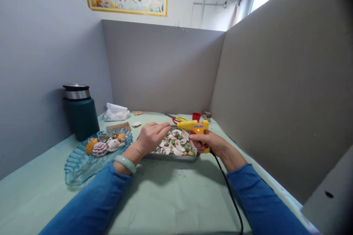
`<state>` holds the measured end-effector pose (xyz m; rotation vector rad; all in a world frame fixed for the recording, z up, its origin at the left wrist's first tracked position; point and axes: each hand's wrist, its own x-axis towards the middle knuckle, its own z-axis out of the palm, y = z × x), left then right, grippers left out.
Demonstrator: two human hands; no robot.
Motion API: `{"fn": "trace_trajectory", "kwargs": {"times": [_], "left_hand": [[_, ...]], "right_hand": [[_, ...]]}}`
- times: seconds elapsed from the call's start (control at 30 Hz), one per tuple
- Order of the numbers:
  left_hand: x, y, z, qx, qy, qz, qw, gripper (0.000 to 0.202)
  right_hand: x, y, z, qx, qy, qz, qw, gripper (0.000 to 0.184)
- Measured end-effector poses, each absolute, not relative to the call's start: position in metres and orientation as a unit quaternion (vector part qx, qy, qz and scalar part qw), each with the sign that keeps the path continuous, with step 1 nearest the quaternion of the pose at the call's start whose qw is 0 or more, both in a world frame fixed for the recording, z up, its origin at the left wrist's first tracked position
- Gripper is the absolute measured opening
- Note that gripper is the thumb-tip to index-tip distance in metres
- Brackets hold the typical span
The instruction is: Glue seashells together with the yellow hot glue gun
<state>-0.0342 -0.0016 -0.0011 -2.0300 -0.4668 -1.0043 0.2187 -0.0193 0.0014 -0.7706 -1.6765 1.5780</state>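
A yellow glue gun (193, 126) with a small orange light is gripped in my right hand (212, 141), its nozzle pointing left. Close to the nozzle tip is my left hand (153, 136), back toward me and fingers pressed together; whatever they hold is hidden. Both hands are above a metal tray (171, 157) filled with mixed seashells (178, 145). A black cord (228, 187) runs from the glue gun's handle toward the front of the table.
At left, a blue glass dish (79, 169) holds several shells and orange pieces beside a dark green bottle (81, 115). Farther back are a tissue pack (116, 113), a brown board (119, 126), scissors (179, 119) and a red cup (196, 116). Grey partitions (162, 66) enclose the table.
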Motion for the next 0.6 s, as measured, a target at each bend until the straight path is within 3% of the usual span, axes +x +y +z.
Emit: {"fn": "trace_trajectory", "kwargs": {"times": [0.6], "left_hand": [[-0.0305, -0.0016, -0.0006, -0.789, -0.215, -0.451, 0.359, 0.02]], "right_hand": [[0.2162, -0.0187, -0.0009, -0.307, -0.627, 0.631, 0.339, 0.031]]}}
